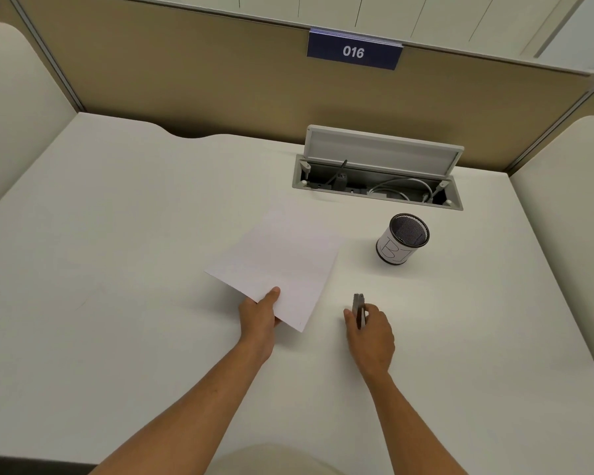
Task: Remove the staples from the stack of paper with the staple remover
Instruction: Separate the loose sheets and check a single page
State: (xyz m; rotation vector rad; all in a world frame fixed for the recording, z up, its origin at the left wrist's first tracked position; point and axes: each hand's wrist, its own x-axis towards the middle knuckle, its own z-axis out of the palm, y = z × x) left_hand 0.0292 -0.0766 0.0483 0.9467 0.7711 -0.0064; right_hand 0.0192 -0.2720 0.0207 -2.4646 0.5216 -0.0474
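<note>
A white stack of paper point(278, 265) lies slanted on the white desk point(117, 269), near its middle. My left hand point(259, 315) grips the stack's near edge, thumb on top. To the right, my right hand point(371, 332) holds a small grey staple remover point(358, 308) upright, about a hand's width from the paper's near corner. The staples themselves are too small to make out.
A mesh pen cup point(402, 238) with a white label stands to the right behind the paper. Behind it an open cable box point(378, 173) with a raised lid is set into the desk. Tan partition walls point(186, 80) enclose the desk.
</note>
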